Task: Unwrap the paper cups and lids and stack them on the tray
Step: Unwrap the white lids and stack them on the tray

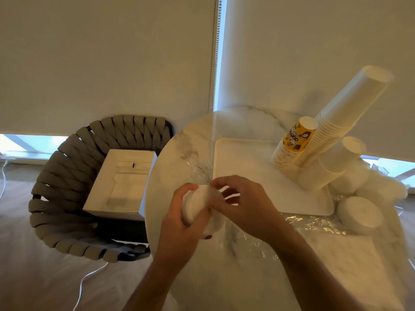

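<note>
Left hand (pixel 179 217) gripping a lid stack (pixel 197 205) above the table (pixel 247 277), right hand (pixel 242 205) pinching its wrap (pixel 202 169) at the top, while cup stacks (pixel 336 122) are standing inverted on the tray (pixel 242 167).

yellow cup stack (pixel 296 140) | dark print, inverted, partly legible: "SHOP" | rest unreadable

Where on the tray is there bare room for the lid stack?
The tray is bare across its left and near part, between its left rim and the cup stacks. Its far right corner is crowded with cups. Right of the tray, more wrapped lids and plastic wrap fill the table.
</note>
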Demonstrator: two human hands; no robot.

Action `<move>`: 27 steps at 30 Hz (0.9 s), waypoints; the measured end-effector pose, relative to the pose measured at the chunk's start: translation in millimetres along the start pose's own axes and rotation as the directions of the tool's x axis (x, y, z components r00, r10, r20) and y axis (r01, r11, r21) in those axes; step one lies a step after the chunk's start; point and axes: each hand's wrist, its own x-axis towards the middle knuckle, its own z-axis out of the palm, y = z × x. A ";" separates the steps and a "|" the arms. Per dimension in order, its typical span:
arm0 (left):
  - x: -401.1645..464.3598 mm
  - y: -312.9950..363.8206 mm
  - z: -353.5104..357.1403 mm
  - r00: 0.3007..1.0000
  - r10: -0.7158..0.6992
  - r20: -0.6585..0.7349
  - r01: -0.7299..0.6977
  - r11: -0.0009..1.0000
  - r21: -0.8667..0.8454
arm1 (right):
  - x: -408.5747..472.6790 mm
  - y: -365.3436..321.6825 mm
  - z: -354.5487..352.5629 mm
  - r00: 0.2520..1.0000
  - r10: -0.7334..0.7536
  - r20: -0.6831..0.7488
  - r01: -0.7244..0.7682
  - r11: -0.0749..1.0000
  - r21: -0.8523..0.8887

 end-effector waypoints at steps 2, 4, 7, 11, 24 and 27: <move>-0.5 0.9 -0.3 1.000 0.030 0.008 -0.031 0.999 0.033 | -2.5 -1.5 0.1 1.000 -0.006 -0.023 0.006 1.000 -0.022; -1.3 1.7 -0.9 0.999 0.045 0.017 -0.045 0.998 0.045 | -3.9 -2.9 -0.8 0.999 -0.002 -0.045 0.001 1.000 -0.029; -2.5 1.8 -1.2 0.999 0.045 0.019 -0.046 0.999 0.029 | -4.4 -3.7 -2.1 0.997 0.009 -0.076 -0.011 1.000 -0.022; -3.0 2.1 -2.1 0.997 0.064 0.031 -0.065 0.997 0.045 | -5.3 -4.4 -4.0 0.996 0.009 -0.085 -0.009 1.000 0.004; 0.7 8.0 -11.2 0.985 -0.130 0.114 0.155 0.958 -0.242 | 0.4 -4.5 -23.1 0.994 0.045 0.103 -0.072 0.958 0.279; 0.8 9.0 -15.1 0.978 -0.169 0.122 0.200 0.926 -0.320 | 0.1 -4.2 -31.1 0.984 0.124 0.130 -0.178 0.766 0.617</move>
